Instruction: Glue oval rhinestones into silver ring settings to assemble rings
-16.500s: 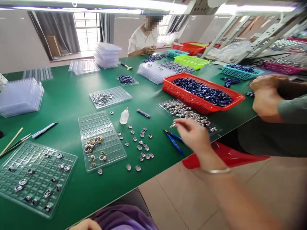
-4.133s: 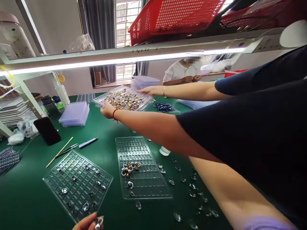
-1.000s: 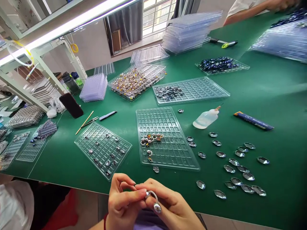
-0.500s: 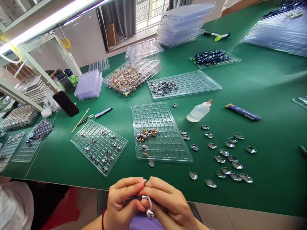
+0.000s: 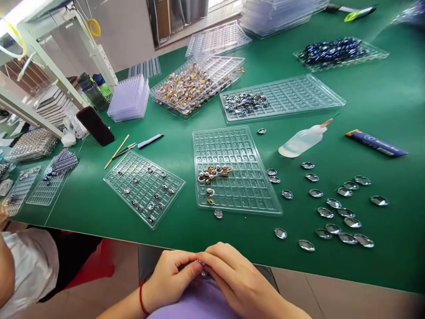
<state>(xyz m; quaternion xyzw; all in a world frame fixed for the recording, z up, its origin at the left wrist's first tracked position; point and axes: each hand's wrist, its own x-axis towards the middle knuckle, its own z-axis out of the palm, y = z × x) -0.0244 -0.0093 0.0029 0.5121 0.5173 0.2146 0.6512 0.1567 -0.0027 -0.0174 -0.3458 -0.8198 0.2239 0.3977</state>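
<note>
— Showing, bottom centre: your left hand (image 5: pixel 168 279) and right hand (image 5: pixel 241 283), fingertips pressed together just off the near edge of the green-covered worktable (image 5: pixel 99 217), above your lap. Between them you pinch a small silvery piece (image 5: pixel 202 264). The fingers hide nearly all of it, so its kind cannot be told.

— And how much of your work lies finished?

— Little, judging from the layout. The clear plastic compartment tray (image 5: pixel 245 195) straight ahead of you holds 1 small cluster of silver pieces set with amber and dark stones (image 5: pixel 214 172), with 2 strays just below it. Most of its pockets stand bare.

— What is left for you, then?

— About 20 loose oval silver settings (image 5: pixel 332 212) lie scattered on the mat to your right. Beyond them the translucent squeeze bottle with the orange nozzle (image 5: pixel 302 141) lies on its side. A second clear grid tray (image 5: pixel 119 179) to your left carries roughly 12 small pieces. Farther off, a long clear tray (image 5: pixel 299 93) bears a heap of silvery parts (image 5: pixel 244 101) at 1 end. As a judgement only, you stand early in this batch, with far more unset than set.
</note>
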